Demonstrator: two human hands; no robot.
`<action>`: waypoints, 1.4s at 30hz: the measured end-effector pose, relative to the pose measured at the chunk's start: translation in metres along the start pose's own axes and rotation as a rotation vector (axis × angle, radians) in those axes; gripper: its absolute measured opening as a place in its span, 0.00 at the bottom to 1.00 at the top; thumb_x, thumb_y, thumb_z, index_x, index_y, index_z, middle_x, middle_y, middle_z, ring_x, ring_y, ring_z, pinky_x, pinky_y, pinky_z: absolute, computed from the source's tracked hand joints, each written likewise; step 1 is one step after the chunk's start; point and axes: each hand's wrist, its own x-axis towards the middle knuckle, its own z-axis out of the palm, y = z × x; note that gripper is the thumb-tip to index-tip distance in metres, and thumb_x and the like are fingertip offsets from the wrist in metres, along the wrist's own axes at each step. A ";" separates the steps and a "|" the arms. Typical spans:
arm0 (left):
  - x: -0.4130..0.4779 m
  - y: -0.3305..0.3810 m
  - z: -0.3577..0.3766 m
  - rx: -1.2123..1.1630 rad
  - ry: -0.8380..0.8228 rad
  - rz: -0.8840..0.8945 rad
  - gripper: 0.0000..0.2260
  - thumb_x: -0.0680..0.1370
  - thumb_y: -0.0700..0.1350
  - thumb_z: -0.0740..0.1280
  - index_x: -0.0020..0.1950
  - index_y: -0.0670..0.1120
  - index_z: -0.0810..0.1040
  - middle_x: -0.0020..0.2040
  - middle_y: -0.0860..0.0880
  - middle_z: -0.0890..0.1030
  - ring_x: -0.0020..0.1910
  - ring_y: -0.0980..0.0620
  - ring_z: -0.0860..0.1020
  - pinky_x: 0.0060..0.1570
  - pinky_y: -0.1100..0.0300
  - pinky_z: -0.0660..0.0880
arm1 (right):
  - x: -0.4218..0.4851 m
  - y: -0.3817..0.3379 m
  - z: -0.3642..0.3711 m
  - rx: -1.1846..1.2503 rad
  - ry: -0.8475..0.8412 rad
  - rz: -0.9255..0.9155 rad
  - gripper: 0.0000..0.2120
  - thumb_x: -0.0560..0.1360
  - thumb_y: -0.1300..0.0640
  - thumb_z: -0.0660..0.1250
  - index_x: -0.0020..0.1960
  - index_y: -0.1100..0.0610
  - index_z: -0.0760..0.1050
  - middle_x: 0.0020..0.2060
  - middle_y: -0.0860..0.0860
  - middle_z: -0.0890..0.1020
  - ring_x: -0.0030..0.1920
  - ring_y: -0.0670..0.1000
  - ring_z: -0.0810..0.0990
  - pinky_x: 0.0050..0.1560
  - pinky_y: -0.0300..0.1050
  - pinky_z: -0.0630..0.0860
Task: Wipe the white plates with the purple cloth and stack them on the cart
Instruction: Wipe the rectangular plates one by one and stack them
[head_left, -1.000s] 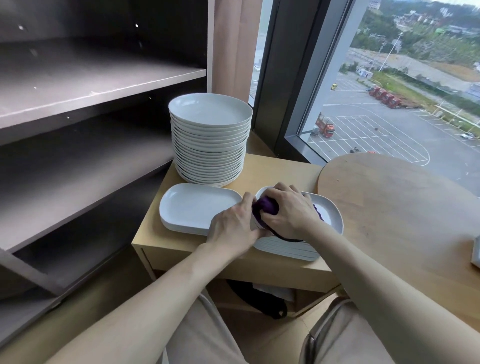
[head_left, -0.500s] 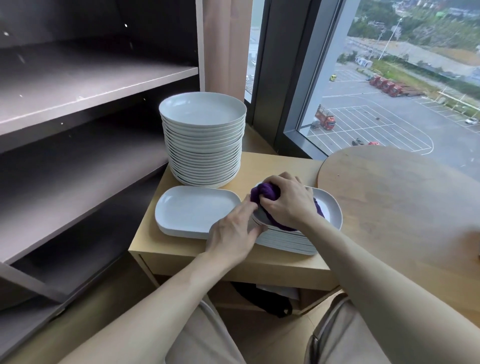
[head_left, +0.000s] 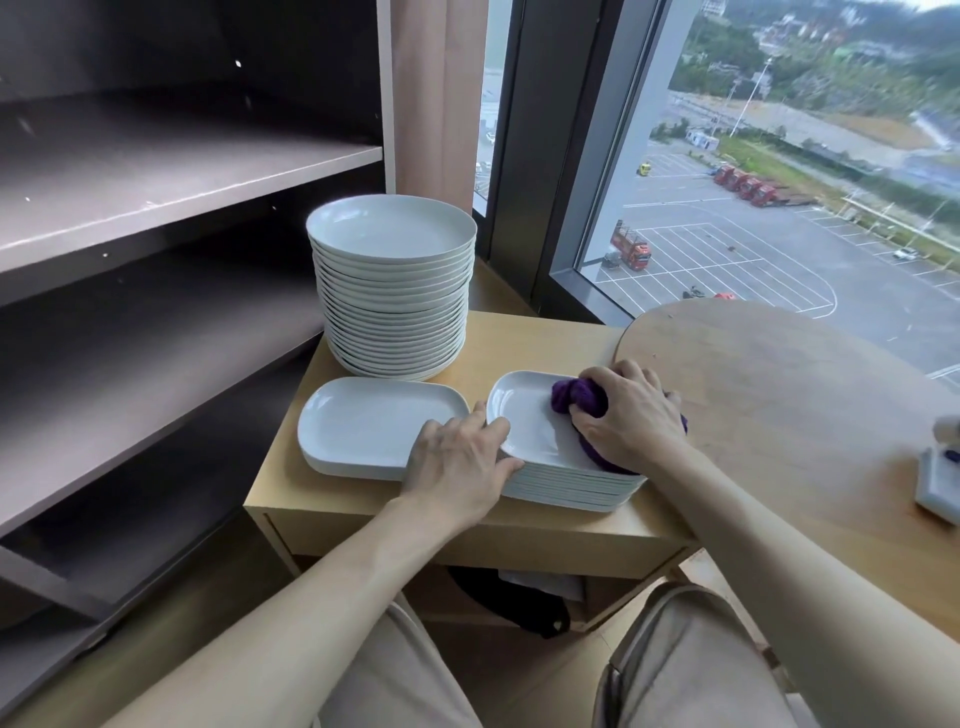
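Observation:
A stack of white rectangular plates (head_left: 524, 426) sits on the wooden cart (head_left: 519, 332), front right. My right hand (head_left: 631, 415) grips the bunched purple cloth (head_left: 576, 397) and presses it on the right half of the top plate. My left hand (head_left: 460, 457) holds the stack's left front corner, thumb and fingers curled round the plate edges. A single white rectangular plate (head_left: 374, 423) lies to the left of the stack. A tall pile of round white plates (head_left: 392, 286) stands behind it.
Dark empty shelves (head_left: 156, 171) rise at the left. A round wooden table (head_left: 789, 395) adjoins the cart on the right, with a small white object (head_left: 940, 478) at its right edge. A window (head_left: 779, 156) is behind. A black item (head_left: 509, 603) lies under the cart.
My right hand has slid the purple cloth from the left part of the top plate to the right. My left hand stays at the stack's left corner.

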 end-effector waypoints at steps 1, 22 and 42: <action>-0.002 0.002 -0.001 0.032 0.017 0.020 0.14 0.81 0.62 0.62 0.50 0.51 0.69 0.65 0.46 0.78 0.54 0.45 0.78 0.53 0.51 0.68 | -0.003 0.001 0.000 -0.003 -0.001 -0.013 0.16 0.76 0.39 0.63 0.63 0.39 0.74 0.60 0.47 0.72 0.65 0.54 0.68 0.62 0.57 0.63; -0.008 0.008 -0.002 0.080 0.052 0.007 0.19 0.78 0.67 0.63 0.50 0.52 0.74 0.47 0.55 0.79 0.47 0.51 0.78 0.47 0.55 0.68 | -0.041 -0.034 -0.013 0.118 -0.144 -0.072 0.12 0.71 0.42 0.64 0.52 0.44 0.72 0.50 0.46 0.74 0.56 0.54 0.73 0.50 0.51 0.65; -0.003 -0.011 -0.006 -0.293 0.026 -0.155 0.17 0.75 0.62 0.71 0.60 0.56 0.82 0.43 0.56 0.84 0.48 0.51 0.82 0.47 0.55 0.77 | -0.097 0.027 -0.005 0.148 0.092 -0.309 0.22 0.69 0.43 0.64 0.63 0.45 0.77 0.57 0.45 0.76 0.57 0.55 0.75 0.53 0.54 0.71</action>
